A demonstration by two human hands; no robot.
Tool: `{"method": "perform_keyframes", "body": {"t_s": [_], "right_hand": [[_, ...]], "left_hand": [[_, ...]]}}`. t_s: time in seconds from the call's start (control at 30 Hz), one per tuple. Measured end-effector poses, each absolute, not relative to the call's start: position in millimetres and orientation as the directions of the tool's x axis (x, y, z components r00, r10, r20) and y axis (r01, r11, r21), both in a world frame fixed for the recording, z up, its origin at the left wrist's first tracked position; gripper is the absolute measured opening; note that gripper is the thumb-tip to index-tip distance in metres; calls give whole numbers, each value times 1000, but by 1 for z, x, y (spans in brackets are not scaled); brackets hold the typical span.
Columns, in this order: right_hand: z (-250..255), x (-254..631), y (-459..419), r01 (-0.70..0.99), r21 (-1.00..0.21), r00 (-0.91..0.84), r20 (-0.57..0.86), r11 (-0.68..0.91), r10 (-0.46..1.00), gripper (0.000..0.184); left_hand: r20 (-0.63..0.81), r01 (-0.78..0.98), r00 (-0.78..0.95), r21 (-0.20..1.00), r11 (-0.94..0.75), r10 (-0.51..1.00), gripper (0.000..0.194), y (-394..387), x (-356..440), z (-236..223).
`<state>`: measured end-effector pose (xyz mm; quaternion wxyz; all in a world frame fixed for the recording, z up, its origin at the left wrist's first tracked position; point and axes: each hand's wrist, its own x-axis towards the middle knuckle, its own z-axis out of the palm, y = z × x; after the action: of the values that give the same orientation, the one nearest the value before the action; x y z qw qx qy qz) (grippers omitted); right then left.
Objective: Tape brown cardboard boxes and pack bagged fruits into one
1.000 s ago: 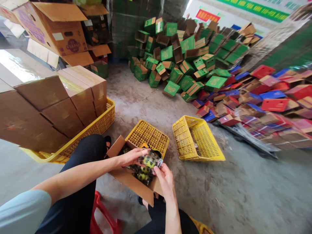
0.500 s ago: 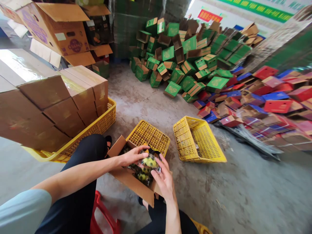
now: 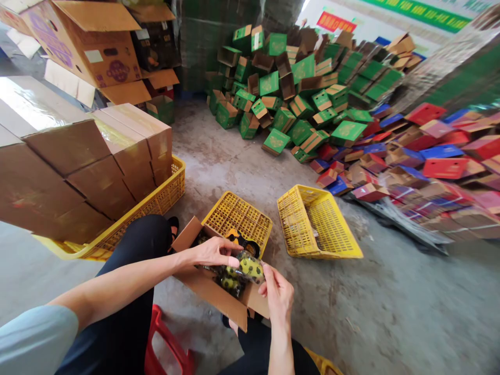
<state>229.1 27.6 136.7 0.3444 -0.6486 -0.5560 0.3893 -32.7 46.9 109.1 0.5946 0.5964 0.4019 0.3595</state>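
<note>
Both my hands hold one small clear plastic packet with a yellow-green, dark-spotted item inside. My left hand pinches its left end and my right hand pinches its right end. They are just above an open brown cardboard box in front of my knees, which holds several more such packets. A yellow and black tape dispenser lies at the box's far edge, on an upturned yellow crate.
A second yellow plastic crate lies tilted on the concrete floor to the right. On the left, a long yellow crate carries stacked brown cartons. Heaps of green and red and blue small boxes fill the back and right. A red stool is under me.
The packet has been lowered slightly and moved right. My right hand went from fingers spread behind it to a pinch on its right end. My left hand stays on its left end.
</note>
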Motion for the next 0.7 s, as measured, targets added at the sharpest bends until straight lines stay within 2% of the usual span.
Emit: {"method": "perform_keyframes", "body": {"t_s": [0.03, 0.1, 0.2, 0.33, 0.53, 0.7], "right_hand": [[137, 227, 28, 476, -868, 68, -127, -144, 990, 68], [136, 223, 28, 507, -850, 40, -143, -143, 989, 67], [135, 218, 30, 497, -855, -8, -177, -150, 984, 69], [135, 217, 32, 408, -900, -78, -202, -154, 976, 73], [135, 221, 33, 473, -878, -49, -108, -72, 993, 61], [137, 218, 34, 482, -875, -17, -56, -41, 998, 62]], "left_hand": [[-1, 49, 378, 999, -19, 926, 71, 46, -31, 108], [15, -24, 348, 1000, -7, 937, 66, 44, -25, 105], [-49, -122, 368, 987, 100, 929, 65, 43, -18, 102], [-119, -82, 320, 985, 152, 940, 68, 44, -20, 103], [-207, -180, 263, 949, 259, 942, 68, 45, -22, 106], [-235, -201, 277, 934, 296, 932, 67, 47, -19, 105]]}}
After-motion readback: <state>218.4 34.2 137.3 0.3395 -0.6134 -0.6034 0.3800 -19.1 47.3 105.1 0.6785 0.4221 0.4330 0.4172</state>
